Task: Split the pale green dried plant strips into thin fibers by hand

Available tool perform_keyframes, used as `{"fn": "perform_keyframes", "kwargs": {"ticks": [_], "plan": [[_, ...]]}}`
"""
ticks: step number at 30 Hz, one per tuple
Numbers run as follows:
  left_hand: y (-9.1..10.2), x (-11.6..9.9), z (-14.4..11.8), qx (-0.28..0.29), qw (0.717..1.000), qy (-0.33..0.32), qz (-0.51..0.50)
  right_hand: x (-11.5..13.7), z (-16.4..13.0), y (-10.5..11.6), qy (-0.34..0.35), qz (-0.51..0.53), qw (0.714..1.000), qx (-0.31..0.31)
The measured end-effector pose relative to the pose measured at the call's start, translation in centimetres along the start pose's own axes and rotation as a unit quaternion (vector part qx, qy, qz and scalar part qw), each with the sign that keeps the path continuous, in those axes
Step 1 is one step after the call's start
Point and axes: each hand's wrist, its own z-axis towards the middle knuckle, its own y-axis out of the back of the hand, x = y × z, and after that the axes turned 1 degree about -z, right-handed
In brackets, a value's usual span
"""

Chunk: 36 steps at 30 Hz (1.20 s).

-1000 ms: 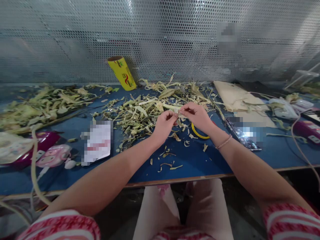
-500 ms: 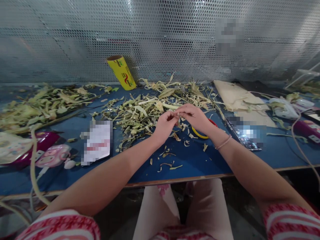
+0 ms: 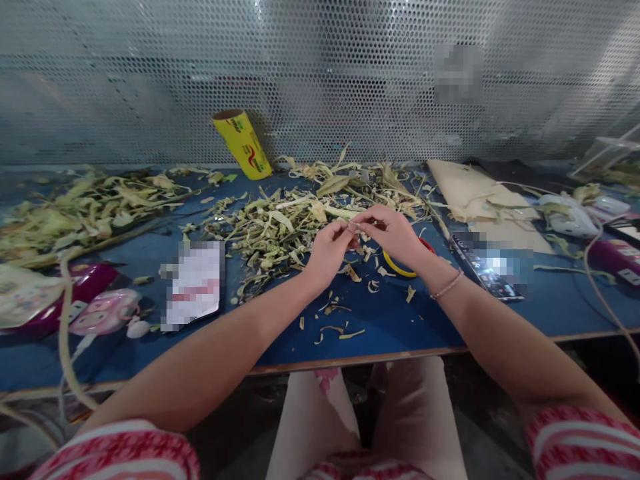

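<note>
My left hand (image 3: 327, 252) and my right hand (image 3: 395, 233) meet fingertip to fingertip above the blue table (image 3: 390, 320). Between them they pinch a small pale strip of plant fibre (image 3: 354, 227). Just behind the hands lies a heap of green-yellow leaf strips (image 3: 280, 223). Small cut scraps (image 3: 340, 320) are scattered on the table below my hands. A yellow ring (image 3: 400, 268) lies partly hidden under my right wrist.
A yellow roll (image 3: 243, 144) leans against the perforated metal wall. Another leaf pile (image 3: 80, 213) lies far left. A blurred white card (image 3: 195, 283), pink items (image 3: 100, 312), a phone (image 3: 487, 273), brown paper (image 3: 470, 193) and cables (image 3: 600, 280) sit around the table.
My hands have drawn slightly closer together and shifted a little up, still pinching the same strip. Nothing else has moved.
</note>
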Motion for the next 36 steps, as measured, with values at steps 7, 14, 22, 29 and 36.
{"fn": "perform_keyframes", "kwargs": {"ticks": [7,14,22,29,36], "plan": [[0.3,0.5,0.3,-0.018,1.0,-0.009,0.014,-0.6,0.2,-0.1,-0.019,0.036,0.999,-0.004],[0.2,0.3,0.2,-0.026,1.0,-0.01,-0.001,-0.9,0.4,-0.3,-0.026,0.081,0.996,0.004],[0.0,-0.1,0.1,-0.014,1.0,-0.012,-0.012,-1.1,0.4,-0.5,-0.038,0.107,0.993,0.025],[0.2,-0.2,-0.1,-0.006,0.999,-0.023,0.029,-0.8,0.3,-0.3,-0.035,0.083,0.996,0.011],[0.1,-0.2,0.0,-0.02,0.998,-0.02,0.049,-0.7,0.1,-0.3,-0.011,0.044,0.999,-0.013]]}}
